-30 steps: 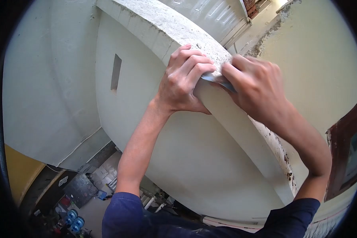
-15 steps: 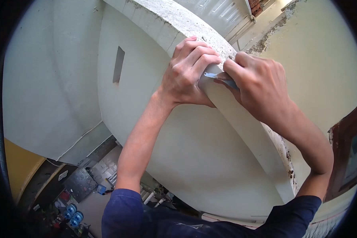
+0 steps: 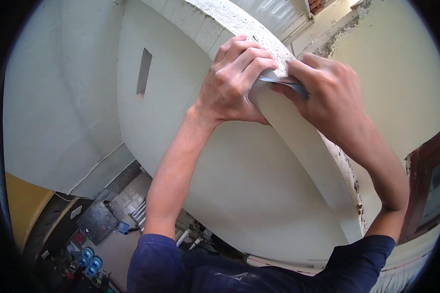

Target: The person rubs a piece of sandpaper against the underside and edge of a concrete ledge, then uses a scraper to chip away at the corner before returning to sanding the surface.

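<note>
A pale plastered wall edge (image 3: pixel 298 132) runs diagonally from the upper left to the lower right, with a rough white top. My left hand (image 3: pixel 237 78) grips over this edge, its fingers curled on the top and the thumb side lower on the face. Just right of it, my right hand (image 3: pixel 325 90) is closed on a thin grey-blue blade-like tool (image 3: pixel 283 82). The tool lies across the edge, its tip close to the left fingers. Exactly what shape the tool has under the right fingers is hidden.
A narrow rectangular slot (image 3: pixel 143 72) opens in the wall at left. Rough broken plaster (image 3: pixel 327 45) lies beyond the edge, and a dark-framed window (image 3: pixel 428 190) is at right. Far below are blue water bottles (image 3: pixel 91 261) and a dark board (image 3: pixel 98 222).
The right hand and its tool have shifted slightly right and up, and the tool now lies flatter across the edge. My left hand also sits a little higher in view.
</note>
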`<act>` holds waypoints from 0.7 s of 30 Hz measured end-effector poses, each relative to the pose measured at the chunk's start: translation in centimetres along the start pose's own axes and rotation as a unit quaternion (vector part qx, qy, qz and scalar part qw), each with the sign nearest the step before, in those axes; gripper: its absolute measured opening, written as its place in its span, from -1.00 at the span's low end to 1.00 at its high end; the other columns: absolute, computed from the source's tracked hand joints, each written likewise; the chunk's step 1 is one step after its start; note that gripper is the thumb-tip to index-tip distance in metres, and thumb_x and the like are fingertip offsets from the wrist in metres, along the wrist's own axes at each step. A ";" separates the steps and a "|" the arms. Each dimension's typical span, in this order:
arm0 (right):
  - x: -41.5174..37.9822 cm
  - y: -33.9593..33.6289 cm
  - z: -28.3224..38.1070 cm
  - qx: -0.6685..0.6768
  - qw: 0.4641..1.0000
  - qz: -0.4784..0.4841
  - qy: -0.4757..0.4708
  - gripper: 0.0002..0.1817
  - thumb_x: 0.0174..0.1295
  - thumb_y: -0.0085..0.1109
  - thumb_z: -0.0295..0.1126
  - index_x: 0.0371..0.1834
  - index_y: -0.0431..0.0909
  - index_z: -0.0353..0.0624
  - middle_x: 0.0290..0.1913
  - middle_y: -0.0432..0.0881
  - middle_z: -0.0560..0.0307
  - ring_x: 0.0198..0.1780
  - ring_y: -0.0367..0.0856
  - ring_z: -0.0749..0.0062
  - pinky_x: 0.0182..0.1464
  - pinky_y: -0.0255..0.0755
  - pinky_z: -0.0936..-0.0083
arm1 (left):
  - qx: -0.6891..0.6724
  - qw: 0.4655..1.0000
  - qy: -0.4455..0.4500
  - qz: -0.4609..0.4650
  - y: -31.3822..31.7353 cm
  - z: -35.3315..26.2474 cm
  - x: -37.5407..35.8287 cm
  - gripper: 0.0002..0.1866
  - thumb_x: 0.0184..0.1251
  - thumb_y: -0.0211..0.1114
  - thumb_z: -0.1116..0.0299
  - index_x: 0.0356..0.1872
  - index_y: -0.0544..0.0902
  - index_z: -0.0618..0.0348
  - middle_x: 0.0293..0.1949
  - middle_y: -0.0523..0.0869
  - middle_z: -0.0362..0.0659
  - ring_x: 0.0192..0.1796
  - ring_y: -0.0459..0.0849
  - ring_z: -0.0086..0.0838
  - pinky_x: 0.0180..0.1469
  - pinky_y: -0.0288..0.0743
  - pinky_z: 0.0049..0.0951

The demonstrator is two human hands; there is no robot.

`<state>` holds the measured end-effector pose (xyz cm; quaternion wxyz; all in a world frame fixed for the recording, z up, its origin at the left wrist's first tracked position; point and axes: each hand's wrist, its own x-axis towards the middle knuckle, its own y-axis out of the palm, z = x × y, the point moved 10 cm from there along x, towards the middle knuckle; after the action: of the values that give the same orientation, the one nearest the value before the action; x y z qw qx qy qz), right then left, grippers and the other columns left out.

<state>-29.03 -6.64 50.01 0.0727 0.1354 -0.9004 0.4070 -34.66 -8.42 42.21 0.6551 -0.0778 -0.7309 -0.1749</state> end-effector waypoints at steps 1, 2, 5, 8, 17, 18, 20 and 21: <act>-0.1 -0.2 -0.2 -0.002 1.000 0.002 -0.001 -0.76 0.10 0.32 -0.19 -0.41 0.63 -0.15 -0.47 0.63 0.06 -0.46 0.66 0.18 -0.44 0.48 0.29 | 0.004 1.000 0.004 0.002 0.0 0.0 0.1 -0.33 -0.36 0.59 -0.04 -0.16 0.57 0.06 -0.13 0.63 -0.25 0.06 0.59 -0.34 0.32 0.35 -0.08; -0.1 -0.2 -0.6 0.005 1.000 0.014 0.007 -0.75 0.09 0.33 -0.19 -0.43 0.63 -0.15 -0.46 0.63 0.07 -0.45 0.66 0.18 -0.42 0.48 0.29 | 0.006 1.000 0.005 -0.002 -0.2 0.0 0.2 -0.33 -0.36 0.59 -0.04 -0.16 0.57 0.06 -0.13 0.63 -0.25 0.06 0.59 -0.34 0.32 0.35 -0.08; 1.2 0.1 -0.8 0.002 0.999 0.032 0.017 -0.74 0.08 0.34 -0.17 -0.44 0.63 -0.15 -0.46 0.63 0.07 -0.44 0.66 0.18 -0.41 0.49 0.29 | -0.007 1.000 -0.015 0.002 -0.1 0.1 0.2 -0.31 -0.42 0.63 0.06 -0.12 0.59 0.06 -0.11 0.68 -0.24 0.07 0.63 -0.30 0.32 0.34 -0.07; 0.1 0.2 -1.0 0.007 0.999 0.040 0.030 -0.73 0.07 0.35 -0.15 -0.43 0.63 -0.15 -0.45 0.62 0.07 -0.44 0.66 0.19 -0.42 0.48 0.29 | -0.001 1.000 0.000 -0.003 0.0 -0.3 0.2 -0.35 -0.36 0.58 -0.04 -0.18 0.57 0.06 -0.14 0.63 -0.25 0.05 0.59 -0.33 0.32 0.35 -0.10; -0.3 0.0 -0.9 0.018 0.999 0.033 0.023 -0.75 0.07 0.34 -0.17 -0.42 0.63 -0.14 -0.48 0.60 0.06 -0.48 0.63 0.18 -0.44 0.47 0.29 | -0.008 1.000 -0.001 -0.009 -0.2 -0.1 0.2 -0.36 -0.37 0.58 -0.02 -0.20 0.58 0.05 -0.16 0.63 -0.24 0.04 0.59 -0.32 0.31 0.36 -0.12; -0.5 -0.4 -1.0 0.033 0.999 0.014 0.024 -0.75 0.07 0.33 -0.19 -0.42 0.62 -0.15 -0.49 0.60 0.05 -0.49 0.62 0.17 -0.44 0.46 0.28 | -0.010 1.000 -0.006 -0.004 -0.2 0.0 0.1 -0.33 -0.39 0.61 -0.01 -0.17 0.59 0.06 -0.14 0.65 -0.23 0.05 0.61 -0.31 0.31 0.35 -0.10; 0.6 0.0 -1.0 0.024 1.000 0.013 0.014 -0.76 0.07 0.33 -0.20 -0.43 0.61 -0.14 -0.51 0.58 0.06 -0.49 0.62 0.17 -0.45 0.45 0.28 | -0.012 1.000 -0.011 0.001 -0.1 0.3 0.2 -0.30 -0.41 0.64 0.00 -0.14 0.60 0.07 -0.12 0.67 -0.22 0.06 0.62 -0.29 0.30 0.35 -0.09; 0.9 0.1 -0.9 0.015 1.000 0.013 0.008 -0.77 0.06 0.33 -0.21 -0.43 0.60 -0.14 -0.52 0.57 0.07 -0.50 0.61 0.17 -0.46 0.44 0.28 | -0.007 1.000 -0.007 -0.006 -0.1 0.2 0.2 -0.33 -0.39 0.61 -0.02 -0.17 0.59 0.06 -0.14 0.65 -0.24 0.05 0.60 -0.31 0.30 0.35 -0.10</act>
<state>-29.96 -6.07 50.73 0.0728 0.1215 -0.8953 0.4224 -34.94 -8.51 42.40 0.6483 -0.0793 -0.7349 -0.1828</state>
